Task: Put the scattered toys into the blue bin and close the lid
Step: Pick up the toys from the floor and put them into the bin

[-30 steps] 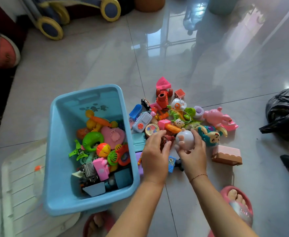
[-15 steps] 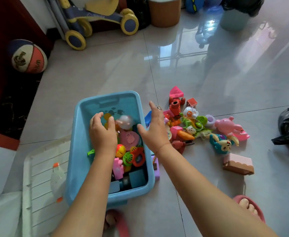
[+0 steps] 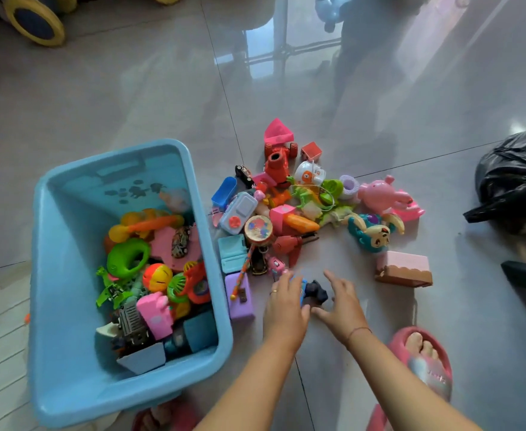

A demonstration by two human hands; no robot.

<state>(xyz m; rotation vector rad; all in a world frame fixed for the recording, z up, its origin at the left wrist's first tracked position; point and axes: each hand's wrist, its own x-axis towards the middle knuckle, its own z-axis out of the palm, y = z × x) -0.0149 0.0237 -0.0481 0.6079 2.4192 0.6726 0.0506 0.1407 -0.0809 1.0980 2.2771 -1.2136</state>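
Blue bin [image 3: 68,275] open — toys [image 3: 156,275] heaped inside.

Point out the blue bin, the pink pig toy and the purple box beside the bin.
blue bin [image 3: 68,275]: head view, bare inner left wall.
pink pig toy [image 3: 378,194]: head view, middle of its body.
purple box [image 3: 243,311]: head view, its top face.

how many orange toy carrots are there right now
2. One carrot lies in the blue bin, towards its far end. The other carrot lies in the floor pile against a pink block. More may be buried under other toys.
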